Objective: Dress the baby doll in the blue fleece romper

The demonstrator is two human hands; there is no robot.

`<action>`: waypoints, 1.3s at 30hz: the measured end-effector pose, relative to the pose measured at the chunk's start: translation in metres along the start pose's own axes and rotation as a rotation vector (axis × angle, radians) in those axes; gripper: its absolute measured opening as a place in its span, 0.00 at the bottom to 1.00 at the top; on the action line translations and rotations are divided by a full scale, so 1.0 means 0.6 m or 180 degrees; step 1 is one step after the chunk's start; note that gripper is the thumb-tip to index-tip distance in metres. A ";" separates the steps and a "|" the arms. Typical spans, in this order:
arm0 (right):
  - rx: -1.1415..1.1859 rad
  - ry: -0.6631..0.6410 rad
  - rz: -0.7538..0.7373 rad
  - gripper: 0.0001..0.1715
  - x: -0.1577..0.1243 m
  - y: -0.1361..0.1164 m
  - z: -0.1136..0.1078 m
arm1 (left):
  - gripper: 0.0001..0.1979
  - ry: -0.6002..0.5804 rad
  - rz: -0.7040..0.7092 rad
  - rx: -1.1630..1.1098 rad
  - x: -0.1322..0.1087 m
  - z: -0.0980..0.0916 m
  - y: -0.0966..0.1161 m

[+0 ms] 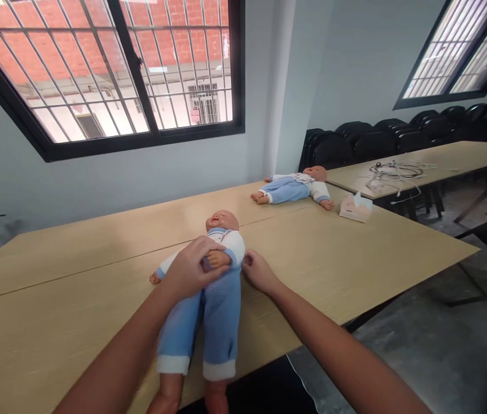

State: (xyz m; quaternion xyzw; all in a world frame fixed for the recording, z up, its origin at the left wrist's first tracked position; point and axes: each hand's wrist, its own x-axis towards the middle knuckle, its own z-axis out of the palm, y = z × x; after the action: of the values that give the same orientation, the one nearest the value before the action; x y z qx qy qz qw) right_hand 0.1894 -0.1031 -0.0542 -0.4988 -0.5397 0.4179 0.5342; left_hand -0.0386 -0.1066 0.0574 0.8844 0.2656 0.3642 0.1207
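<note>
A baby doll in a white top and blue trousers lies face up on the wooden table, its head away from me and its feet toward me. My left hand is closed around the doll's forearm and hand, which rest bent across its belly. Close against the doll's right-hand side in the picture is my right hand, its fingers curled at the edge of the top; what they hold, if anything, is hidden. The doll's other arm is stretched out to the left on the table.
A second doll lies at the table's far side, near a tissue box. Tangled cables rest on another table behind. Black chairs stand along the wall below the windows.
</note>
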 end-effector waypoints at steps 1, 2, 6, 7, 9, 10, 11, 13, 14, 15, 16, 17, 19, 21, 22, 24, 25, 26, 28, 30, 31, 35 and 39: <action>0.0060 0.0034 0.0037 0.12 0.000 0.001 0.000 | 0.16 -0.0145 0.0148 0.0128 -0.001 0.012 0.006; 0.0139 0.0062 0.0087 0.14 -0.002 0.001 -0.001 | 0.14 -0.0312 0.0305 0.0294 -0.001 0.024 0.013; 0.0537 -0.0247 0.0383 0.21 -0.022 -0.015 -0.024 | 0.06 -0.1038 0.0960 0.1172 0.000 0.078 0.046; 0.0689 -0.0438 0.0497 0.24 -0.028 -0.021 -0.032 | 0.05 -0.1183 0.1096 0.1376 0.002 0.089 0.056; 0.0975 -0.0729 0.0719 0.27 -0.039 -0.031 -0.047 | 0.06 -0.1351 0.1252 0.1671 0.009 0.108 0.074; 0.1075 -0.0792 0.0806 0.26 -0.042 -0.034 -0.052 | 0.07 -0.1413 0.1288 0.1701 0.014 0.113 0.083; 0.1122 -0.0789 0.0864 0.25 -0.044 -0.035 -0.056 | 0.08 -0.1473 0.1299 0.1630 0.018 0.115 0.090; 0.1063 -0.0705 0.0916 0.25 -0.042 -0.032 -0.062 | 0.12 -0.1560 0.1255 0.1234 0.020 0.106 0.097; 0.0986 -0.0650 0.0929 0.25 -0.039 -0.030 -0.067 | 0.15 -0.1545 0.1177 0.0982 0.017 0.095 0.097; 0.0872 -0.0561 0.0918 0.26 -0.034 -0.028 -0.073 | 0.18 -0.1478 0.1058 0.0746 0.008 0.080 0.094; 0.0719 -0.0461 0.0878 0.26 -0.029 -0.026 -0.081 | 0.19 -0.1333 0.0884 0.0560 -0.007 0.062 0.087; 0.0536 -0.0379 0.0807 0.26 -0.024 -0.026 -0.091 | 0.19 -0.1114 0.0668 0.0443 -0.029 0.042 0.079; 0.0083 -0.0310 0.0614 0.26 -0.018 -0.030 -0.111 | 0.16 -0.0555 0.0185 0.0342 -0.094 0.004 0.059; -0.0587 -0.0125 0.0331 0.26 -0.028 -0.040 -0.124 | 0.10 0.0079 -0.0428 0.0411 -0.180 -0.021 0.044; -0.0993 0.0084 0.0087 0.27 -0.044 -0.047 -0.124 | 0.07 0.0370 -0.0747 0.0454 -0.225 -0.027 0.040; -0.1735 0.0605 -0.0650 0.24 -0.096 -0.061 -0.105 | 0.03 0.0645 -0.1293 0.0485 -0.308 -0.025 0.044; -0.1906 0.0678 -0.1091 0.20 -0.131 -0.068 -0.087 | 0.04 0.0616 -0.1476 0.0459 -0.341 -0.020 0.051; -0.1893 0.0518 -0.1468 0.14 -0.169 -0.072 -0.064 | 0.06 0.0499 -0.1600 0.0444 -0.366 -0.013 0.061; -0.1735 -0.0281 -0.1891 0.10 -0.243 -0.076 -0.013 | 0.09 0.0215 -0.1713 0.0486 -0.392 0.002 0.081; -0.1886 -0.0601 -0.2149 0.10 -0.297 -0.071 0.032 | 0.11 0.0052 -0.1662 0.0615 -0.392 0.016 0.095; -0.1984 -0.0585 -0.2267 0.10 -0.314 -0.065 0.049 | 0.10 0.0026 -0.1596 0.0690 -0.387 0.021 0.098; -0.2279 -0.0274 -0.2700 0.13 -0.333 -0.038 0.067 | 0.06 0.0047 -0.1246 0.0896 -0.373 0.032 0.092; -0.2037 -0.0279 -0.2694 0.13 -0.350 -0.029 0.050 | 0.06 0.0101 -0.0953 0.1027 -0.383 0.036 0.089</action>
State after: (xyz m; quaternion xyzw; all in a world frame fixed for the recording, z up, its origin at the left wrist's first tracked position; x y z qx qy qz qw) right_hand 0.1437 -0.3102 -0.0730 -0.3576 -0.8160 0.0007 0.4541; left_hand -0.1397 -0.2794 -0.0695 0.8372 0.4506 0.3089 0.0261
